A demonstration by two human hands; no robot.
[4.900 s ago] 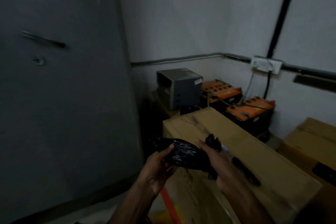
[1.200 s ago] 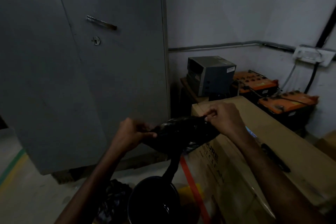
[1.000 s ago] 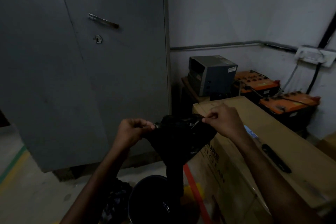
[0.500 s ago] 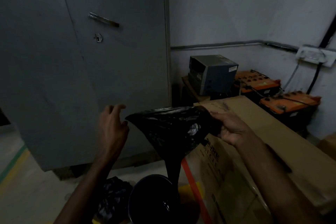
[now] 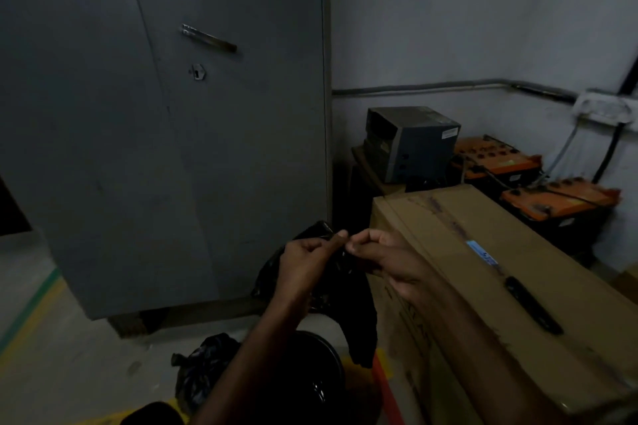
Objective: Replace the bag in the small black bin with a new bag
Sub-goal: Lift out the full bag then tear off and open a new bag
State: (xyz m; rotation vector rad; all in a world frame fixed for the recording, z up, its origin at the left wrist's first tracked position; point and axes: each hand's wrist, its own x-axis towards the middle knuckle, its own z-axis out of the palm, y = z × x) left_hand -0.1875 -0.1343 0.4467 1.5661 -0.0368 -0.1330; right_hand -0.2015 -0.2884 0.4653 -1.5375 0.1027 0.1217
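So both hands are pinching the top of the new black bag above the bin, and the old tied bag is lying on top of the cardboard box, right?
Not quite. In the head view the old tied bag lies on the floor to the left of the bin, not on the cardboard box. The rest holds: left hand and right hand pinch the new black bag.

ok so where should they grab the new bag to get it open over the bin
Best at the top edge of the new bag, where the left hand and right hand already pinch it close together. Each hand should take one layer from above and pull sideways; the rest hangs limp and narrow towards the bin below, so lower grips would probably only bunch it.
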